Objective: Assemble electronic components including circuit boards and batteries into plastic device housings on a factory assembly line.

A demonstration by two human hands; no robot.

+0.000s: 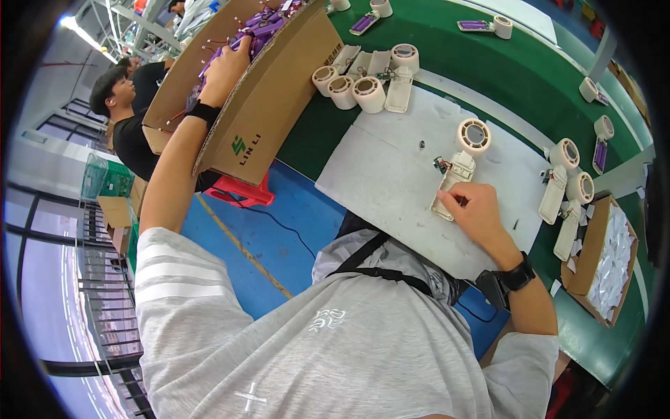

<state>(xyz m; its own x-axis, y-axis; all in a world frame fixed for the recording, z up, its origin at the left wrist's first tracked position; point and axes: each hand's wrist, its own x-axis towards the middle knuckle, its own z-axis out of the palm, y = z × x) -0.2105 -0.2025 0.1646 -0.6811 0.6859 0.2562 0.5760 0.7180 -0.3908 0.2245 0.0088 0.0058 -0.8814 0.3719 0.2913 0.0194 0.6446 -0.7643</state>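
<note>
My left hand (226, 68) reaches into a tall cardboard box (269, 91) at the upper left, its fingers bent around one of the purple battery packs (262, 29) with thin red wires. The fingertips are partly hidden among the packs. Over the pale work board (380, 157), my right hand (474, 209) is closed at the lower end of an open cream fan housing (460, 167). This housing has a round slotted head and a hollow handle. A small green circuit board (441, 165) on wires sticks out at the handle's left side.
Several cream fan housings (368, 94) stand together beyond the board's left corner. Two more fan housings (555, 192) lie at its right, beside a carton (614, 262) of white pieces. Fans with purple packs (481, 26) sit on the green belt (433, 42). A person (129, 119) sits at the left.
</note>
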